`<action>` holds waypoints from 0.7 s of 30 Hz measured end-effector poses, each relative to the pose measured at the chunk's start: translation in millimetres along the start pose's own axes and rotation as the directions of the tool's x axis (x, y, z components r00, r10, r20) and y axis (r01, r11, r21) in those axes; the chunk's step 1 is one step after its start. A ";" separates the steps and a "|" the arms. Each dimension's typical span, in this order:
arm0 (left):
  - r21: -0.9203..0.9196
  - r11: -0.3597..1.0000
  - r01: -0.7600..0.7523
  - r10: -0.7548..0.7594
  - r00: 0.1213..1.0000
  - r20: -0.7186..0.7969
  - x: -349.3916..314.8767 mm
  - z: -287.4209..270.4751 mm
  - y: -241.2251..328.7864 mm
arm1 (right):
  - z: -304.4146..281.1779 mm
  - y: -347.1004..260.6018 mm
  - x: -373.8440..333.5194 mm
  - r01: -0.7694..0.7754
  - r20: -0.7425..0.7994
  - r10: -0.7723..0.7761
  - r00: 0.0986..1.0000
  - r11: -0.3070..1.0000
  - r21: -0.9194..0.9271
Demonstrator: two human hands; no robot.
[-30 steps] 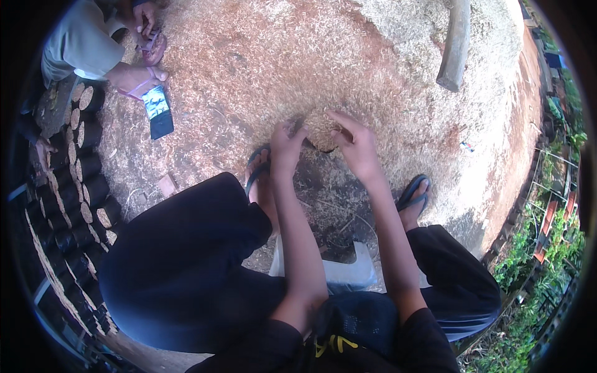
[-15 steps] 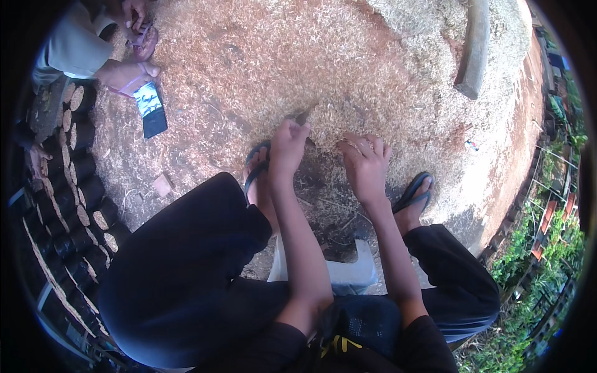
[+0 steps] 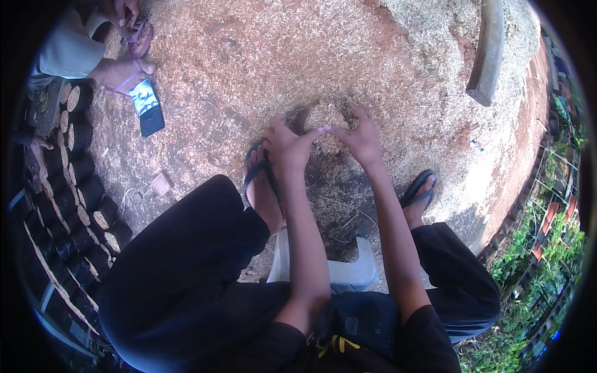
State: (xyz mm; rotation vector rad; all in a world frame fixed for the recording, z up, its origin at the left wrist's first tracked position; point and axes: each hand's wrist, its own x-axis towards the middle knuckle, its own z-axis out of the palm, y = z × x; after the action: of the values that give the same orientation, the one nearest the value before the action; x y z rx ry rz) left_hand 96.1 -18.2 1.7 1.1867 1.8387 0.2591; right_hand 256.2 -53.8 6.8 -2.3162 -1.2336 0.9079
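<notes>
Pale, dry husk-like flakes (image 3: 329, 118) are heaped in front of me, and both my hands are at their near edge. My left hand (image 3: 289, 146) has its thumb stretched to the right and its fingers apart, curving forward. Mirroring it, my right hand (image 3: 362, 142) is open too, its fingers reaching into the flakes. The two thumb tips meet or nearly meet. Beside my left fingers is a dark patch (image 3: 300, 120); whether it is a thing or shadow, I cannot tell. My fingertips are partly hidden.
Black bags (image 3: 78, 133) filled with pale material stand in rows at left. Another person's foot (image 3: 121, 73) and hand are at upper left, beside a phone-like object (image 3: 148, 112). A curved wooden piece (image 3: 488, 56) lies upper right. Below my arms is a pale plastic seat (image 3: 351, 273).
My hands have drawn together and their fingers have spread, the thumbs now meeting. Earlier they were apart, with the left closed near a dark pointed shape.
</notes>
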 end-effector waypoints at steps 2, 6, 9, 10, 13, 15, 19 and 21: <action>0.032 0.999 0.039 -0.038 0.999 -0.015 -2.6 2.1 3.8 | 1.1 -0.6 -0.4 -0.042 0.014 0.043 0.999 0.997 -0.069; 0.108 0.994 0.031 -0.026 0.999 -0.048 -6.6 3.9 12.4 | 0.5 -6.1 1.3 -0.026 0.025 0.026 0.999 0.999 -0.028; 0.029 0.998 -0.062 0.063 0.998 -0.030 -6.6 -4.9 13.4 | -9.2 -9.0 6.3 0.015 0.054 -0.010 0.998 0.995 -0.097; -0.015 0.999 -0.044 0.045 0.998 0.038 -5.7 -9.6 11.3 | -12.5 -9.1 5.5 0.043 0.072 -0.034 0.997 0.991 -0.125; -0.216 0.975 0.043 0.021 0.958 0.285 1.2 -25.2 -1.8 | -25.8 -8.7 6.9 0.122 0.177 -0.145 0.973 0.983 0.134; -0.283 0.958 -0.050 0.124 0.960 0.251 8.5 -19.5 -5.8 | -28.3 -11.2 10.2 0.100 0.207 -0.160 0.965 0.957 0.273; -0.244 0.952 -0.185 0.211 0.974 0.084 15.4 4.1 -11.3 | -19.8 -18.0 17.6 0.048 0.157 -0.081 0.984 0.979 0.198; -0.208 0.963 -0.172 0.183 0.982 0.036 16.4 8.5 -14.3 | -12.1 -21.2 21.4 0.074 0.128 -0.091 0.988 0.988 0.134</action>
State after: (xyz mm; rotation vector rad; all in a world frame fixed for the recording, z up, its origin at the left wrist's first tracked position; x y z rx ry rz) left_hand 91.7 -14.6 -20.9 1.2031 1.6172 0.5002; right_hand 260.6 -24.5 19.9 -2.1179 -1.2743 1.0959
